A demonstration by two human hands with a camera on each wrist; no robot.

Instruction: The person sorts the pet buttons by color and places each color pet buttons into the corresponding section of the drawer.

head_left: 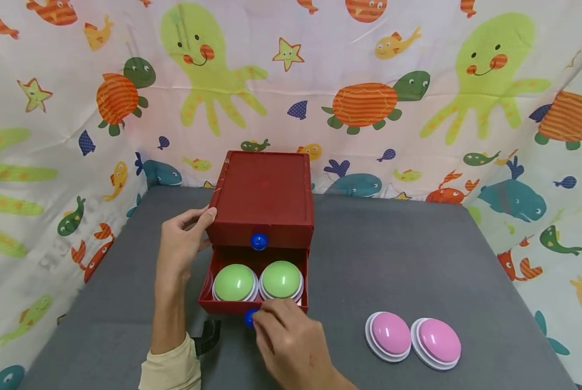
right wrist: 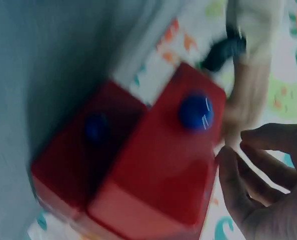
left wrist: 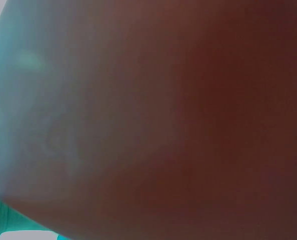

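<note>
At lower centre, the right hand [head_left: 295, 344] had bent fingers at the blue knob [head_left: 249, 318] of the open drawer [head_left: 222, 307]; whether its grip pinched the knob could not be told. The left hand [head_left: 182, 241], extended, touched the red box [head_left: 263, 187] at centre.

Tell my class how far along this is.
Looks done: two green dome buttons sit in the open red plastic lower drawer. In hand: the right hand is at its round blue knob; the left hand touches the red box. Probably remaining: closing the drawer and stowing two pink dome buttons from the grey table.
</note>
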